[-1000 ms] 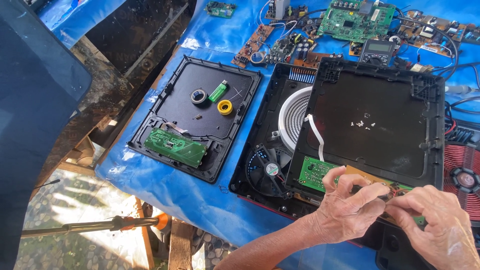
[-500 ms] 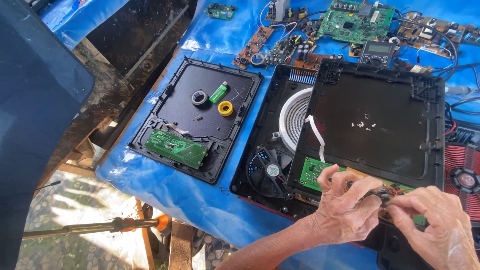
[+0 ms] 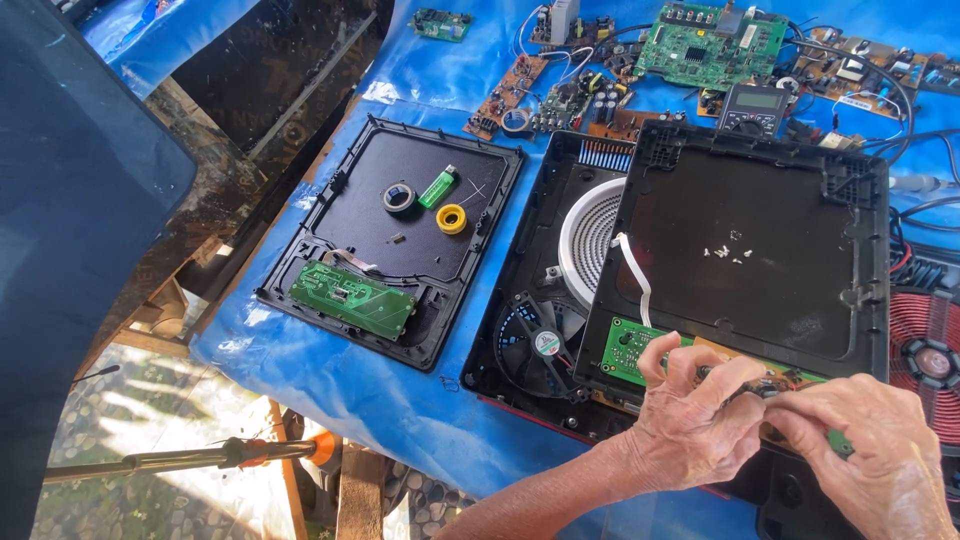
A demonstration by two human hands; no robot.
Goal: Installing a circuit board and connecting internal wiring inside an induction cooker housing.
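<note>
Two of our hands, left (image 3: 700, 420) and right (image 3: 865, 450), pinch a green circuit board (image 3: 632, 350) above the blue-covered tabletop (image 3: 400, 400) outdoors.

Both hands, left grip (image 3: 695, 425) and right grip (image 3: 875, 455), are bare and wrinkled, forearm unsleeved.

Green circuit board (image 3: 632, 349) flat under my fingers (image 3: 668, 365), at 6 o'clock edge of black square cover panel (image 3: 752, 255); panel lies tilted over open cooker base (image 3: 540, 300), inner face up.
</note>
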